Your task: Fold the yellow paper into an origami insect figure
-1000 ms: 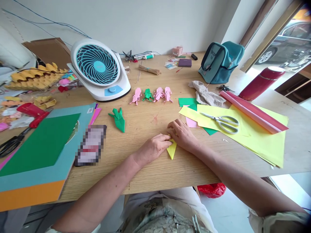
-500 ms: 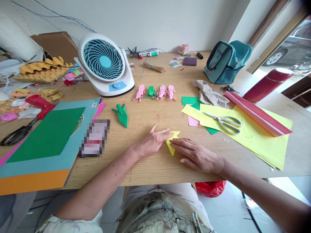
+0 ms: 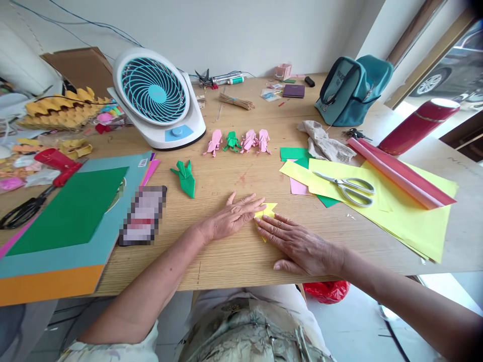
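Note:
A small folded piece of yellow paper (image 3: 269, 207) lies flat on the wooden table (image 3: 226, 269), partly covered by both hands. My left hand (image 3: 236, 217) rests with spread fingers, its fingertips on the paper's left side. From the right, my right hand (image 3: 298, 244) lies flat with its fingers stretched over the paper's lower part, thumb apart. Neither hand grips anything. Up and to the left sits a green folded-paper figure (image 3: 184, 178). Farther back stand a green origami figure (image 3: 231, 141) and pink origami figures (image 3: 248, 141) in a row.
On the right, scissors (image 3: 356, 190) lie on yellow sheets (image 3: 418, 226) beside a rolled red sheet (image 3: 403, 173), a red flask (image 3: 418, 125) and a cloth (image 3: 320, 138). To the left are a phone (image 3: 143, 216), a green sheet (image 3: 71, 211) and a fan (image 3: 156, 93).
My right hand has flattened and spread its fingers, covering more of the paper's lower part. My left hand has shifted slightly left, its fingers more spread.

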### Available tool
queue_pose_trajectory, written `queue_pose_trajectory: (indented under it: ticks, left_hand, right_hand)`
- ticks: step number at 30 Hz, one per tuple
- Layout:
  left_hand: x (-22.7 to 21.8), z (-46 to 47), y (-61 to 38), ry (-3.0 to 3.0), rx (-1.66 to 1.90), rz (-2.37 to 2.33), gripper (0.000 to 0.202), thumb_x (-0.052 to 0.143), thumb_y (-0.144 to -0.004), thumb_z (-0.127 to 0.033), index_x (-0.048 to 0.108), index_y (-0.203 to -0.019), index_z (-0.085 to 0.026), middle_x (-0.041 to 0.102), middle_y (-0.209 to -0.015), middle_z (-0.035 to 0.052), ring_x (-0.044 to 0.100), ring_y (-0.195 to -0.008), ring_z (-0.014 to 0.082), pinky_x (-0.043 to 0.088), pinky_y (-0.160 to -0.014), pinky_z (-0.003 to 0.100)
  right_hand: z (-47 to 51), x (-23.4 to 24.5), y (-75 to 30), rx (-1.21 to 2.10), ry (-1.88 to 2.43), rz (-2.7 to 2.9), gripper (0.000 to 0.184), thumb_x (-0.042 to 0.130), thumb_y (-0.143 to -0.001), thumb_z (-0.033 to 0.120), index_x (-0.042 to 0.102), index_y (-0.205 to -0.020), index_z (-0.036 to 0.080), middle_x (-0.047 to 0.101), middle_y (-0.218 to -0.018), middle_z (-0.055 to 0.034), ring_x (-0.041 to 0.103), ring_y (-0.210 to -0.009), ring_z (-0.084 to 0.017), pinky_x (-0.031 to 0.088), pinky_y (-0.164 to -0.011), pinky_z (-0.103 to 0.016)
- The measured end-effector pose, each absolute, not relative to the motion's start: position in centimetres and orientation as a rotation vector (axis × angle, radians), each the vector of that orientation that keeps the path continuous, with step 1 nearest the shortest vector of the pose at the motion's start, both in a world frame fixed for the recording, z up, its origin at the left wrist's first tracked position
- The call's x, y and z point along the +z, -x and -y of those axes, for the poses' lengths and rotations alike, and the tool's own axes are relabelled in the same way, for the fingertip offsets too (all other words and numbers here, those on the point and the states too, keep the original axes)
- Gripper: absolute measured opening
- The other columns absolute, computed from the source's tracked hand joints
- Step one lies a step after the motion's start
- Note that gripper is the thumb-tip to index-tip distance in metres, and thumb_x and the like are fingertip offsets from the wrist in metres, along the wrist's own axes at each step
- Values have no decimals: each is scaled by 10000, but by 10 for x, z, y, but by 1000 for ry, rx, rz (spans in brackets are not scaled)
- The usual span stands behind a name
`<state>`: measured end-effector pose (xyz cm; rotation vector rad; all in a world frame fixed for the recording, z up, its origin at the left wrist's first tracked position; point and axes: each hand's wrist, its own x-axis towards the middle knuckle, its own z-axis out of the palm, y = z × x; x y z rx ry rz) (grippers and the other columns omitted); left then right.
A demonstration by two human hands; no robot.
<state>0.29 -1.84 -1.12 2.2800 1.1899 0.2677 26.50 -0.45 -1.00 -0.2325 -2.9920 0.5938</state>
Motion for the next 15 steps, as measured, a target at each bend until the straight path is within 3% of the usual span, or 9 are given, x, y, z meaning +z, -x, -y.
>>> queue_pose_trajectory:
  ticks: [7, 11, 15]
  left_hand:
    - [-10, 19, -4, -2307, 304, -1186, 487, 190, -1054, -429, 309, -1521, -356, 319, -1602, 28, 193, -1517, 246, 0, -1189, 634]
    - [-7, 20, -3, -2290, 304, -1171, 497, 169, -1051, -445, 311, -1520, -361, 316, -1604, 18, 192, -1517, 252, 7, -1190, 638]
    - [-6, 20, -2, -2256, 300, -1151, 523, 133, -1043, -473, 299, -1525, -353, 285, -1617, 23, 165, -1523, 255, -11, -1179, 655]
  right_hand:
    - [18, -10, -273, 682, 141, 3013, 864, 462, -961, 552, 119, -1572, 46, 119, -1627, -202, 71, -1528, -292, 136, -1249, -518]
    - [11, -4, -275, 743, 21, 2980, 753, 441, -988, 495, 222, -1555, 50, 243, -1604, -198, 206, -1509, -277, 179, -1244, -503]
    - [-4, -5, -263, 696, 174, 2871, 626, 398, -1019, 441, 319, -1531, 89, 327, -1577, -191, 281, -1488, -268, 231, -1228, -515]
